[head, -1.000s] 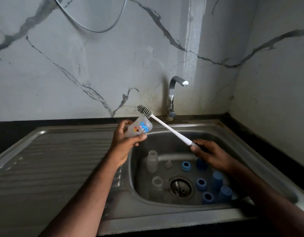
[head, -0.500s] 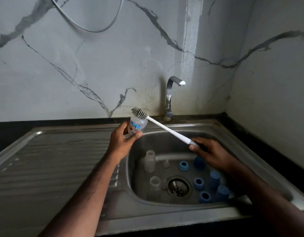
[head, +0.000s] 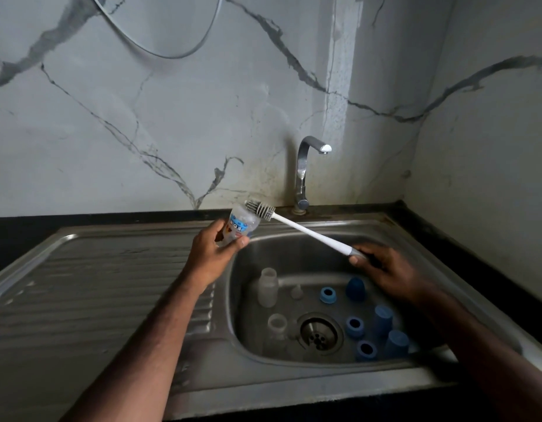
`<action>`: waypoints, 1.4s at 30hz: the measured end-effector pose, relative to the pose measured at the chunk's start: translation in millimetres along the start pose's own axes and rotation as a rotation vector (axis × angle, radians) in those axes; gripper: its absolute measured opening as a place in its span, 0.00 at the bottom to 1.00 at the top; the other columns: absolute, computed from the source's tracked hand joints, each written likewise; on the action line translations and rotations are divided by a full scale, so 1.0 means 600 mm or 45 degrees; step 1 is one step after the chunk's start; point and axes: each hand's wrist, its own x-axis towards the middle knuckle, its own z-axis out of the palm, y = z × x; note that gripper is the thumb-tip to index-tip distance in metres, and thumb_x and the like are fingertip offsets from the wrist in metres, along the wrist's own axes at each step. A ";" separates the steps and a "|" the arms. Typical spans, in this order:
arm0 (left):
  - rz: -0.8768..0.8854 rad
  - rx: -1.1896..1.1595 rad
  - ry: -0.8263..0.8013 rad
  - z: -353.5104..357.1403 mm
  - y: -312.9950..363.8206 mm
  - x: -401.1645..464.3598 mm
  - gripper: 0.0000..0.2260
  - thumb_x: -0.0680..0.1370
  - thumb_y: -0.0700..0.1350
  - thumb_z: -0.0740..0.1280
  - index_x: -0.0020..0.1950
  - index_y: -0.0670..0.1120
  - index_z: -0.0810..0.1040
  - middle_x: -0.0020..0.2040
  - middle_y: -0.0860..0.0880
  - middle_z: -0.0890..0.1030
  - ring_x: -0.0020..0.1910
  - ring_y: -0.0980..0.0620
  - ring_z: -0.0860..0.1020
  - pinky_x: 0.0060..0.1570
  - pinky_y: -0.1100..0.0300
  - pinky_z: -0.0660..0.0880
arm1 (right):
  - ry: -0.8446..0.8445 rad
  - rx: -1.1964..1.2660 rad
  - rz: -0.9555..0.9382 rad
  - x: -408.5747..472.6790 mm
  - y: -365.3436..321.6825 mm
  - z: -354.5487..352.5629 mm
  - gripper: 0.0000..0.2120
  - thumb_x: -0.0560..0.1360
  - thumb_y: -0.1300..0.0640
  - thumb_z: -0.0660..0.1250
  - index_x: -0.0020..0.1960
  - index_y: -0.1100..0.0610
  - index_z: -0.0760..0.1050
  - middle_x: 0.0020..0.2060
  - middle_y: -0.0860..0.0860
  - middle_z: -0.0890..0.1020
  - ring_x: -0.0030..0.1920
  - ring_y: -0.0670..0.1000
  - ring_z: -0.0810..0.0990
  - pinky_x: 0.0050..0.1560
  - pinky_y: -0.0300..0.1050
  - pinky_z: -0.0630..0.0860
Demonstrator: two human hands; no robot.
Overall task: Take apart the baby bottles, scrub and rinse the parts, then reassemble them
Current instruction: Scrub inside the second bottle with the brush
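My left hand (head: pixel 213 249) covers the lower part of the clear printed baby bottle (head: pixel 242 223); its print is too blurred to read. My right hand (head: pixel 382 268) hides the white bottle brush's (head: pixel 306 231) grip end. The grey looping cable (head: pixel 160 41) runs off the top edge.

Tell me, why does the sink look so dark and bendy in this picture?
In the head view the light is dim, so the sink bowl sits in shadow, with a bright glint only on the tap. The wide lens bends the counter edge. The brush and bottle look fairly sharp.
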 end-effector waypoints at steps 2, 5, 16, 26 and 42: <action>0.001 -0.030 -0.034 0.009 0.004 -0.001 0.21 0.68 0.61 0.72 0.54 0.49 0.80 0.47 0.52 0.85 0.46 0.52 0.83 0.46 0.49 0.81 | 0.016 -0.055 -0.019 0.003 -0.009 0.010 0.29 0.74 0.29 0.57 0.65 0.46 0.75 0.52 0.43 0.81 0.51 0.42 0.80 0.55 0.51 0.80; -0.115 -0.260 -0.005 0.008 0.010 0.000 0.18 0.69 0.58 0.73 0.53 0.50 0.81 0.44 0.50 0.85 0.38 0.55 0.79 0.31 0.58 0.73 | 0.041 -0.024 -0.038 0.003 -0.005 0.001 0.32 0.73 0.24 0.56 0.64 0.45 0.76 0.52 0.42 0.82 0.51 0.42 0.81 0.54 0.51 0.80; -0.166 -0.464 -0.019 0.015 0.010 0.002 0.10 0.74 0.46 0.73 0.53 0.44 0.81 0.42 0.46 0.82 0.35 0.53 0.74 0.26 0.64 0.68 | 0.035 -0.042 -0.020 0.006 0.007 -0.004 0.37 0.69 0.20 0.55 0.65 0.44 0.76 0.54 0.43 0.81 0.54 0.43 0.81 0.56 0.52 0.79; -0.078 -0.352 -0.009 0.016 0.013 0.000 0.12 0.70 0.50 0.76 0.51 0.53 0.80 0.45 0.48 0.84 0.41 0.52 0.80 0.31 0.57 0.75 | 0.038 0.022 -0.014 0.005 -0.001 0.001 0.31 0.72 0.25 0.58 0.66 0.42 0.75 0.54 0.44 0.82 0.53 0.43 0.81 0.56 0.52 0.80; 0.004 -0.283 -0.063 0.028 0.029 -0.006 0.19 0.70 0.53 0.74 0.59 0.50 0.79 0.52 0.47 0.83 0.47 0.48 0.82 0.32 0.53 0.79 | 0.029 0.094 -0.113 0.010 -0.002 0.018 0.35 0.71 0.23 0.57 0.63 0.47 0.78 0.51 0.47 0.83 0.51 0.46 0.82 0.54 0.56 0.80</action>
